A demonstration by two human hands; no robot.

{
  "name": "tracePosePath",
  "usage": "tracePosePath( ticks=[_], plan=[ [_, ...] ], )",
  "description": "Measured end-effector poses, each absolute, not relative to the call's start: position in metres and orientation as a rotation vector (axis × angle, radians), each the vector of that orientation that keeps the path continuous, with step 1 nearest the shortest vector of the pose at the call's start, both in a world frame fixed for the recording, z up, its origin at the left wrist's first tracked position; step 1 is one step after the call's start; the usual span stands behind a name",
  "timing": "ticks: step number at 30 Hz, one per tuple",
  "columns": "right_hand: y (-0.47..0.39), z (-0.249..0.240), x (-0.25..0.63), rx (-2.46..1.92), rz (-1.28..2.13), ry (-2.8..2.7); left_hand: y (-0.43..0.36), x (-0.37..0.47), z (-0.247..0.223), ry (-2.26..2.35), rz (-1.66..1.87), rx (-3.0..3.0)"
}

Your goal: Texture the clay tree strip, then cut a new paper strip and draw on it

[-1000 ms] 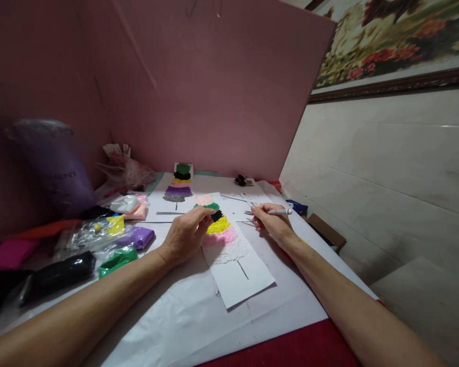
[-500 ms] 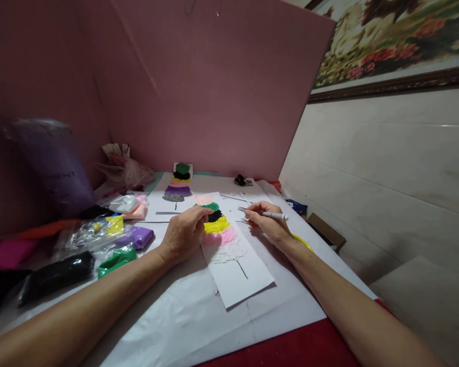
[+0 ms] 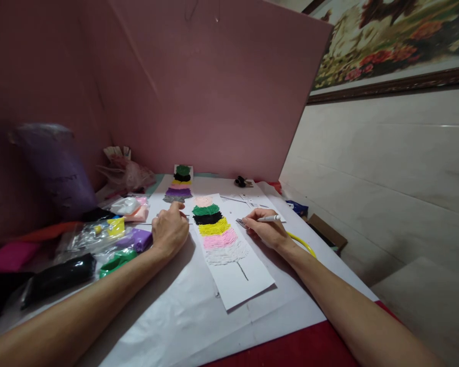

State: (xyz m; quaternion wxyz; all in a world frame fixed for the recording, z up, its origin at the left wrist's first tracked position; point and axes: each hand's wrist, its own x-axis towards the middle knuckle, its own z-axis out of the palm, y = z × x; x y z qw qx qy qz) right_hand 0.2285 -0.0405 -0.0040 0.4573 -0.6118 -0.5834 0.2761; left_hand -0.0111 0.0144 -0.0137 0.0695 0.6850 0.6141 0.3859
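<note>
A white card point(image 3: 239, 288) lies at the middle of the table, covered with textured bands of peach, green, black, yellow, pink and white above a thin dark stem. My left hand point(image 3: 171, 228) rests left of the card with its fingers curled; whether it pinches anything is hidden. My right hand point(image 3: 265, 227) is closed on a small fork with a pale handle point(image 3: 270, 218), its tines just right of the card's yellow band. Farther back lies a second card point(image 3: 179, 192) with green, black, yellow, pink, purple and grey bands.
Clay packets, among them a black one point(image 3: 59, 278), a green one point(image 3: 117, 261) and a purple one point(image 3: 141, 239), lie at the left. Black-handled scissors point(image 3: 241, 181) lie at the back. A yellow ring point(image 3: 302, 244) is beside my right wrist.
My left hand has moved left and off the card, uncovering its green and black bands. My right hand and the fork have shifted slightly down and turned a little.
</note>
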Motion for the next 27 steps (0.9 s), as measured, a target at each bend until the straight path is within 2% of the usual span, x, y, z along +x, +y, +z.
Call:
tracePosePath(
  ticks=[12,18,27],
  plan=[
    [-0.036,-0.013,0.228,-1.431,0.848,-1.388,0.015,-0.008,-0.013,1.805,1.136,1.941],
    [-0.037,-0.011,0.226,-1.362,0.958,-1.335,0.016,-0.008,-0.016,1.820,1.236,2.017],
    [-0.042,-0.004,0.220,-1.256,1.076,-1.268,0.013,-0.006,-0.010,1.828,1.100,1.958]
  ],
)
